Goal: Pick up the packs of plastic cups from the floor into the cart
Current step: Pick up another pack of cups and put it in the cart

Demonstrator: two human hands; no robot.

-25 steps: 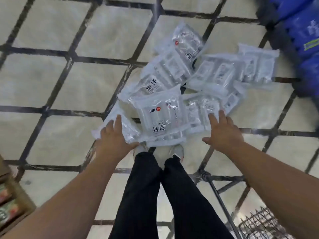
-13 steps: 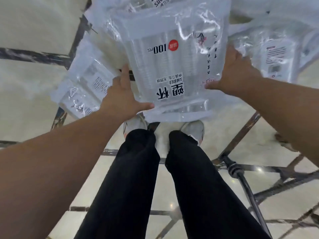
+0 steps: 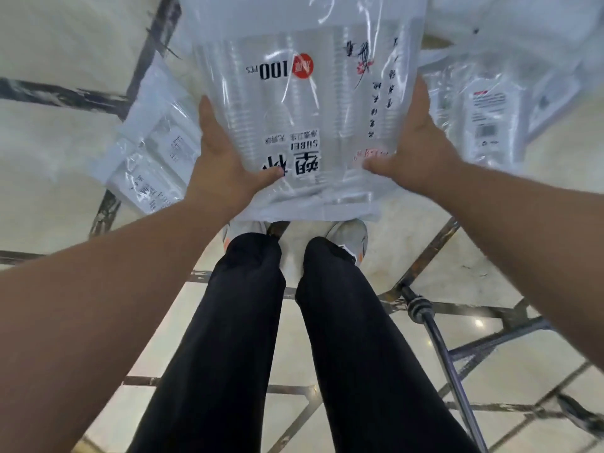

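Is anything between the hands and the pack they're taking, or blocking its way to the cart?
Nothing lies between them: the left hand and right hand already grip the printed pack of cups by its sides. Only a dark metal bar shows at lower right, perhaps part of the cart, so the route cannot be judged.
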